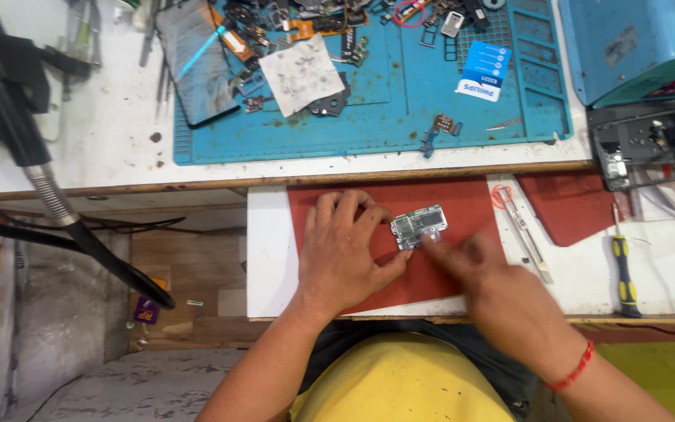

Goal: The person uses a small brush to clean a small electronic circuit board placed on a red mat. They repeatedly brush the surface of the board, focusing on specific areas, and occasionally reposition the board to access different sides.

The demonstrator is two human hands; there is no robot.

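Note:
A small green circuit board (418, 227) with metal shields lies on a red mat (462, 205) on a white pull-out shelf. My left hand (345, 250) rests flat on the mat, its fingertips pressing the board's left edge. My right hand (494, 285), blurred, has a fingertip touching the board's lower right corner. A red thread band sits on my right wrist.
A blue work mat (400, 125) on the bench above carries several phone parts, a dark phone screen (197, 62), a stained white paper (301, 74) and a small blue and white card (482, 70). Tweezers (525, 234) and a yellow-black screwdriver (624, 270) lie to the right. A blue machine (634, 47) stands at the far right.

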